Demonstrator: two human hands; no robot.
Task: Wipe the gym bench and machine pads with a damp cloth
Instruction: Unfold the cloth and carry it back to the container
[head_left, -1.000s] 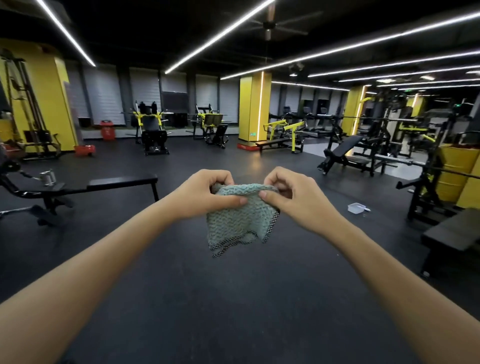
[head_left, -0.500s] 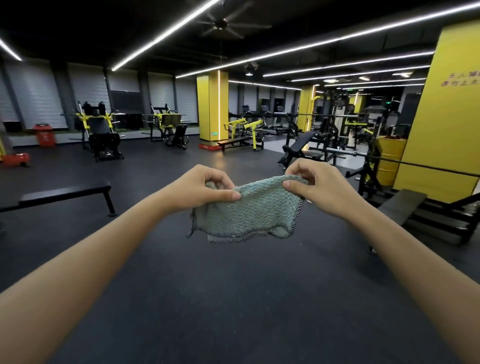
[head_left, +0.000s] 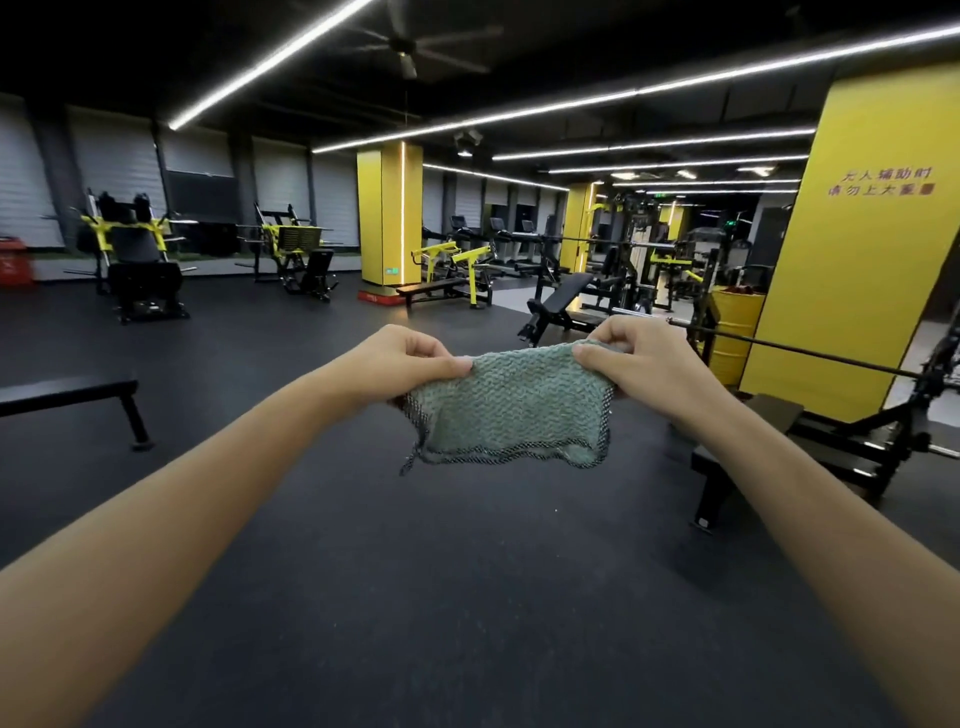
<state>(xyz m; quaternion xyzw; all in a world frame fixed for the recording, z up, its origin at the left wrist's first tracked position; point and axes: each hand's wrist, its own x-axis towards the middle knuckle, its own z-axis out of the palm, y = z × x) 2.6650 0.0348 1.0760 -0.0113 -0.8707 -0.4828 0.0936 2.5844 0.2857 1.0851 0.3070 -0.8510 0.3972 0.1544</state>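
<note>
The big dark gym floor (head_left: 467, 597) spreads out wide, with a tall yellow pillar (head_left: 857, 249) on the right. A flat black bench (head_left: 67, 387) stands off to the left, and another black bench (head_left: 769, 413) sits low on the right. Up in the air over the floor hangs the green cloth (head_left: 514, 405). The left hand (head_left: 400, 364) pinches one top corner and the right hand (head_left: 644, 364) pinches the other, and they hold it stretched open. I think no wiping has begun. Next the cloth needs carrying to a bench pad and pressing flat on it. The right arm hides part of the right bench. I cannot tell if the cloth is wet.
</note>
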